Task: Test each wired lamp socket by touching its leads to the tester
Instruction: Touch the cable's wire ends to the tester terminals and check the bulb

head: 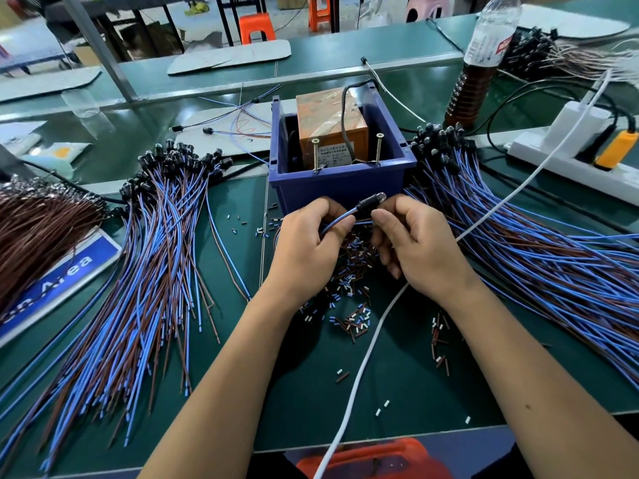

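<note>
Just before the blue plastic bin housing the orange tester, left hand and right hand pinch one black blue-wired lamp socket; next, probably, its leads must meet the tester's upright screws.

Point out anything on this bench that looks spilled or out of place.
Short cut bits of wire insulation lie scattered loose across the green mat under and in front of both hands, thickest just before the blue bin. Otherwise nothing stands out.
</note>
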Action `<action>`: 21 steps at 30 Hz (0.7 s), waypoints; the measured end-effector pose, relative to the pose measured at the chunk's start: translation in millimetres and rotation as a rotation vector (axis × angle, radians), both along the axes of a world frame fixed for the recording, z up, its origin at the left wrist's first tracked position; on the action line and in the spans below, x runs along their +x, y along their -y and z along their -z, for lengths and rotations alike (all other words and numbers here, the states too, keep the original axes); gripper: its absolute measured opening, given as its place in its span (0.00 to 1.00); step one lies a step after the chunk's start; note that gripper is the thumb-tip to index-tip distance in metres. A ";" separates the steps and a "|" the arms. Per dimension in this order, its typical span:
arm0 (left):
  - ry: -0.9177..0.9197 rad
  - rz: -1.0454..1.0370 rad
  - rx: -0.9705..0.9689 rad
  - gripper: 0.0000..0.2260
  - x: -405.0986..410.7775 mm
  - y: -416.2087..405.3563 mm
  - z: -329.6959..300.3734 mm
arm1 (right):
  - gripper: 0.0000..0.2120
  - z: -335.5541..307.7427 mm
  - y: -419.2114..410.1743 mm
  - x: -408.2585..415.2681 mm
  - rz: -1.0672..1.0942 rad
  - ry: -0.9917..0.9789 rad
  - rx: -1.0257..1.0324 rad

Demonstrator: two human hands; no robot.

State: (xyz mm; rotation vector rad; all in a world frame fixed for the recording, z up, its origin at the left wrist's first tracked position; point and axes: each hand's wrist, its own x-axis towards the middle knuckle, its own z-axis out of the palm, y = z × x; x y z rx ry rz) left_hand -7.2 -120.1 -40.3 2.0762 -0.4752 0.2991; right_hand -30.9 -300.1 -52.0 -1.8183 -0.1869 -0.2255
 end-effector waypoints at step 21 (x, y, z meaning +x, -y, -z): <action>0.128 -0.096 -0.345 0.08 -14.0 24.6 -1.4 | 0.07 -15.4 -38.4 -8.4 -0.083 0.037 0.650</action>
